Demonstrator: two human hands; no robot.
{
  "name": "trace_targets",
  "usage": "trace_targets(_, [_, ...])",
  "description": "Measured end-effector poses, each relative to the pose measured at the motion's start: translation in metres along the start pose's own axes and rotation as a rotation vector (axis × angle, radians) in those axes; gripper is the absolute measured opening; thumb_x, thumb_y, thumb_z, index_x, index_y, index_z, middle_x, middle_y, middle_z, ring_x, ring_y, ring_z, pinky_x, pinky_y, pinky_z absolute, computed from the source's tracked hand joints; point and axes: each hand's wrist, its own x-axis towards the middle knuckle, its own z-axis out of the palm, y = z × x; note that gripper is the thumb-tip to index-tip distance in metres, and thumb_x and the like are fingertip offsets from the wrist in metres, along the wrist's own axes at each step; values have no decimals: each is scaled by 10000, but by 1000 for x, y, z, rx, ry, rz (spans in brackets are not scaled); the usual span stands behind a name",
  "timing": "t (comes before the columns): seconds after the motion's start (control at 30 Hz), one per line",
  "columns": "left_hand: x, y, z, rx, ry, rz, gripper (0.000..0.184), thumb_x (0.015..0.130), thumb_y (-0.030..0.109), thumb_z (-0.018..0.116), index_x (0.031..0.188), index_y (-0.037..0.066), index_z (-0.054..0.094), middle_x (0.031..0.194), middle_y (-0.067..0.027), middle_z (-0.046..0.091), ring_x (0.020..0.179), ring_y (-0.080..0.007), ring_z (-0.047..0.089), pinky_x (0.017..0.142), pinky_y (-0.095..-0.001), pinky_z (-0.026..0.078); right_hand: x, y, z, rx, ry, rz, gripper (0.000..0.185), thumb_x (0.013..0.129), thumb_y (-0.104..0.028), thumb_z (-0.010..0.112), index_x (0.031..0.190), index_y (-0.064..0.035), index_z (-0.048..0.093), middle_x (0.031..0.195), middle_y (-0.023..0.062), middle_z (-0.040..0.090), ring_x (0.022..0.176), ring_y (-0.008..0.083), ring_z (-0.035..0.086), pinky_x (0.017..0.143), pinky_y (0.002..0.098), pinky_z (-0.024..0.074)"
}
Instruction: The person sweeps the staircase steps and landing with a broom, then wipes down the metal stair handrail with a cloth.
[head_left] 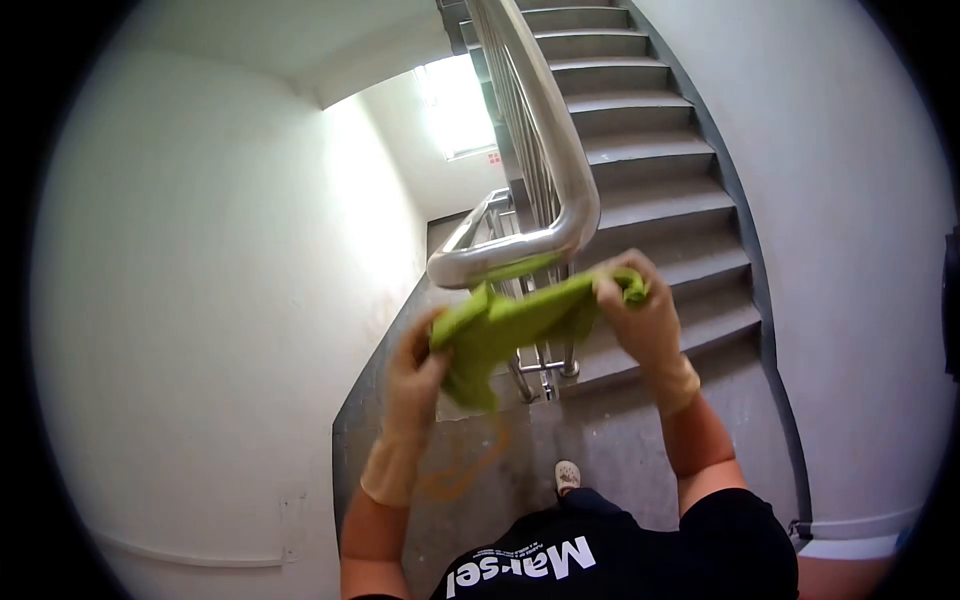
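Observation:
A lime-green cloth point(525, 325) is stretched between my two hands in front of the metal handrail point(450, 265). My left hand point(412, 375), in a pale glove, pinches the cloth's left end, and a loose corner droops beneath it. The other end is bunched in my right hand point(640, 315), also gloved, with fingers wrapped round it. Shiny and rounded, the rail's bend lies just beyond the cloth, whose green reflects on its underside. Whether the cloth touches the rail I cannot tell. A blurred orange loop point(465, 470) shows below my left hand; its kind is unclear.
Grey stairs point(640, 140) climb beyond the rail on the right. White walls point(200, 270) flank the landing, and a bright window point(455, 105) is at the back. My foot in a light clog point(567, 475) stands on the grey floor point(620, 450).

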Motion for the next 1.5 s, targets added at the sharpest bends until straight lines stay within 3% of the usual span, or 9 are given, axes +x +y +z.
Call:
trace_targets(0.1, [74,-7,26,109,-4,55,400,796,44,489,1190,23,423,1064,-115,520,953,-155,487,847,-283,387,54,21,-7,-283,-44,132,155,740,-148,551,837,-29,537,752,92,544,704,191,523,654,314,435])
trace_targets(0.17, [99,-27,29,184,131,99,392,813,83,488,1193,16,414,1050,-114,518,955,-144,483,811,-262,399,66,39,8,-972,251,-442,351,742,-240,566,1022,-45,484,1009,167,502,955,292,470,886,406,323])
trace_targets(0.23, [110,-38,35,274,226,144,380,818,94,488,1183,10,424,1034,-111,526,940,-139,491,796,-253,405,52,46,30,-640,-51,-449,545,737,-310,566,1178,-52,376,1187,190,388,1123,330,337,993,449,146])
trace_targets(0.3, [112,-54,37,425,81,95,361,832,141,491,1158,-6,444,1012,-112,539,911,-141,509,784,-245,412,27,45,60,-751,-548,-361,615,727,-358,562,1214,-40,361,1178,187,408,1113,328,356,996,438,159])
trace_targets(0.53, [117,-68,6,395,18,297,351,852,305,462,1018,6,539,945,-149,557,830,-245,524,758,-314,413,74,77,20,-856,-293,-576,324,786,-312,485,903,-18,557,1068,133,533,1104,277,413,1001,393,184])
trace_targets(0.8, [122,-93,3,658,-58,533,307,853,296,416,825,39,582,791,-132,551,813,-303,477,781,-367,338,203,94,33,-229,-187,-295,382,785,-153,539,1146,-70,447,1227,151,399,1170,304,330,1002,364,230])
trace_targets(1.0, [120,-93,6,660,-30,584,269,826,281,463,771,45,577,693,-103,526,720,-262,472,736,-354,332,153,89,41,-871,254,-356,727,749,-286,594,1287,-19,185,1253,229,319,1176,331,308,976,356,266])
trace_targets(1.23, [121,-99,4,647,7,659,235,808,261,480,835,44,567,754,-128,544,774,-296,483,775,-375,331,61,73,25,-565,40,235,840,724,-303,640,1300,8,114,1227,221,359,1135,295,380,912,319,332])
trace_targets(1.5, [114,-100,-4,617,21,681,310,779,305,512,885,17,556,862,-142,561,884,-323,482,863,-415,298,111,56,41,-699,11,314,647,704,-261,672,1163,42,332,1018,171,535,929,240,539,775,300,433])
